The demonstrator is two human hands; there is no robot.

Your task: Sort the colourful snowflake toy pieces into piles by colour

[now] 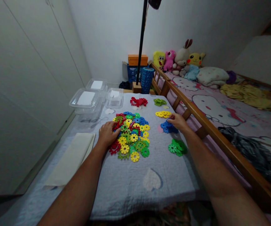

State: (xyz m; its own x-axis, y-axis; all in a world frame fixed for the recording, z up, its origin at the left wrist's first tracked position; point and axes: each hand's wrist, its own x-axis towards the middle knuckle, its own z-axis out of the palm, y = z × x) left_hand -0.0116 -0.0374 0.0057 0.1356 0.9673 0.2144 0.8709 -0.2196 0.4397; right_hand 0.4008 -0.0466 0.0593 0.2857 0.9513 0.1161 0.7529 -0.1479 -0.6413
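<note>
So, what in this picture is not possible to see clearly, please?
In the head view:
Under the left hand: some pieces of the mixed pile, covered by it.
Right hand: too small to tell if its fingers grip a blue piece.
White papers: any writing is too small.
Dark thing near the pole: cut by the top edge.

Right grip (177, 121) at blue pile (167, 127)

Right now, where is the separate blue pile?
In the head view, the blue pile is right of centre, at the right hand, between the yellow pile and the darker green pile.
</note>
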